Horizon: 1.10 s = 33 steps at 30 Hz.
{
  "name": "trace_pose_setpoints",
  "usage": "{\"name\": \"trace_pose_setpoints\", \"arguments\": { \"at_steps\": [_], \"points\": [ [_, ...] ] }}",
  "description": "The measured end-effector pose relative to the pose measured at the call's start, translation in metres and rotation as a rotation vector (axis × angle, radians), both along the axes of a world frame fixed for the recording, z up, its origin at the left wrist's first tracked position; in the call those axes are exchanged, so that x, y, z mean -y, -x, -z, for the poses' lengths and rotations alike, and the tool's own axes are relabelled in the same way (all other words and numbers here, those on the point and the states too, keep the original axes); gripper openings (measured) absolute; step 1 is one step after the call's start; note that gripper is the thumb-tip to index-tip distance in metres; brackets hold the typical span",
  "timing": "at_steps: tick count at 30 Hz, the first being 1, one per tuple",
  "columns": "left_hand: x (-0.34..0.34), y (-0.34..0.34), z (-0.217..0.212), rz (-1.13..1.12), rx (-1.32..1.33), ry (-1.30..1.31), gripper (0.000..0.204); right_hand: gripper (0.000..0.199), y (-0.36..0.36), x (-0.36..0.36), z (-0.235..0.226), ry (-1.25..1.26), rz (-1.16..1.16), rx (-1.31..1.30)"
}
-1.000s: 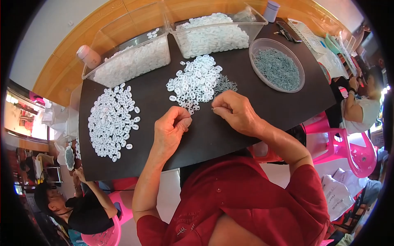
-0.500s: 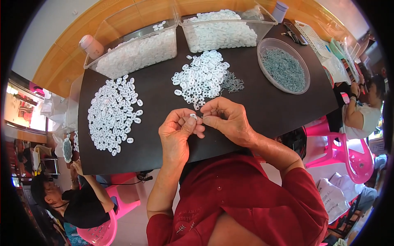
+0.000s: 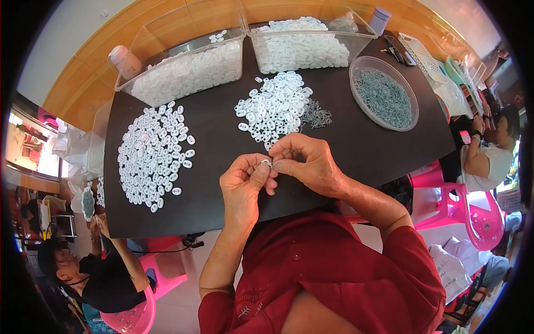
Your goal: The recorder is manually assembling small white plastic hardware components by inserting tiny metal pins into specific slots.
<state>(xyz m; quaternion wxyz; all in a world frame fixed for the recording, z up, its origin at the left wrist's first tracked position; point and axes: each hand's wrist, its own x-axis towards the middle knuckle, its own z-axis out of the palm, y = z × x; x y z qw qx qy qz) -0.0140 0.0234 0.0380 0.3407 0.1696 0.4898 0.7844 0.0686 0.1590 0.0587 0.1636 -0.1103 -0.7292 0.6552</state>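
Over the near part of the dark table, my left hand (image 3: 243, 181) pinches a small white oval plastic piece (image 3: 266, 162) between thumb and fingers. My right hand (image 3: 311, 164) is closed in a pinch against that piece; its fingertips mostly hide a tiny grey pin-like part. Just beyond my hands lies a heap of white oval pieces with holes (image 3: 275, 106). Beside it on the right is a small pile of thin grey metal pins (image 3: 317, 115), perhaps screws. A larger heap of white oval pieces (image 3: 147, 156) spreads at the left, with dark marks in their holes.
Two clear bins (image 3: 243, 42) of white pieces stand along the back. A round clear tub (image 3: 413, 123) of grey pins sits at the right. Bottles, keys and a phone lie near the back edge. Two people sit at either side, by pink chairs (image 3: 484, 220).
My right fingertips have come up against the white piece, which has turned in my left fingers. A grey part showed at the right fingertips before. The view has shifted slightly.
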Motion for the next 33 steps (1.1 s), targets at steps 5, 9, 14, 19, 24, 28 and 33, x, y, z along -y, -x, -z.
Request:
{"name": "trace_pose_setpoints", "arguments": {
  "at_steps": [5,9,14,19,24,28,33],
  "points": [
    [0.001,0.002,-0.001,0.028,-0.049,0.045,0.010,0.015,0.001,-0.002,0.000,-0.031,-0.016,0.025],
    [0.004,0.001,-0.004,0.024,-0.115,0.120,0.010,0.015,0.002,-0.005,0.001,0.006,-0.057,0.072],
    [0.005,0.000,-0.006,-0.012,-0.288,0.229,0.013,0.017,0.002,-0.007,-0.001,0.045,-0.111,0.129],
    [0.005,-0.003,-0.002,-0.042,-0.377,0.239,0.013,0.017,0.003,-0.007,0.006,0.129,-0.111,0.105],
    [0.002,-0.008,-0.001,-0.089,-0.392,0.260,0.004,0.014,0.004,0.000,0.008,0.128,-0.025,0.044],
    [0.001,-0.009,0.004,-0.149,-0.443,0.283,0.004,0.014,0.007,0.006,0.011,0.141,0.013,0.058],
    [0.003,-0.005,0.002,-0.151,-0.280,0.206,0.006,0.009,0.013,0.008,0.012,0.253,0.000,-0.029]
  ]
}}
